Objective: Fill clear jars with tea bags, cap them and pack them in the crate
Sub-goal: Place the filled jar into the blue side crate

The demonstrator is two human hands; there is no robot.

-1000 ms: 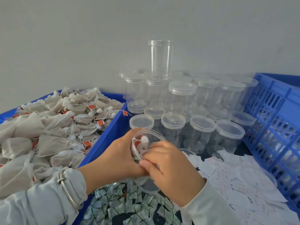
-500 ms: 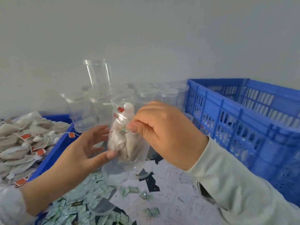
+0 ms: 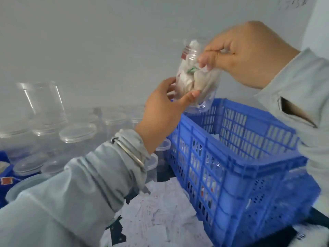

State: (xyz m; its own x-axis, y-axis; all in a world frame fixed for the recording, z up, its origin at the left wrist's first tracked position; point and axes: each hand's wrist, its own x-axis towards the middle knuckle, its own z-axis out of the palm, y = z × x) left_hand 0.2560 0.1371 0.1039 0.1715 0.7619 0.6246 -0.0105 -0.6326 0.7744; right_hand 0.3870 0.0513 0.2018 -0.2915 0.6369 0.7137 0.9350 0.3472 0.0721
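A clear jar (image 3: 195,81) stuffed with pale tea bags is held in the air above the far left corner of the blue crate (image 3: 231,157). Its threaded mouth points up, a white bag peeks out of it, and I see no cap on it. My left hand (image 3: 163,107) holds the jar's lower part between thumb and fingers. My right hand (image 3: 243,52) grips the upper part from the right, fingers curled round it. Through the crate's slotted walls, filled jars show inside.
Capped empty clear jars (image 3: 78,132) crowd the table to the left, with a tall uncapped jar (image 3: 42,100) on top of them. White paper slips (image 3: 156,211) litter the table in front of the crate. A corner of the blue tea-bag bin (image 3: 3,173) shows at the left edge.
Both hands have lifted the filled jar from low over the table up and to the right, over the crate. My view has swung right, away from the tea-bag bin.
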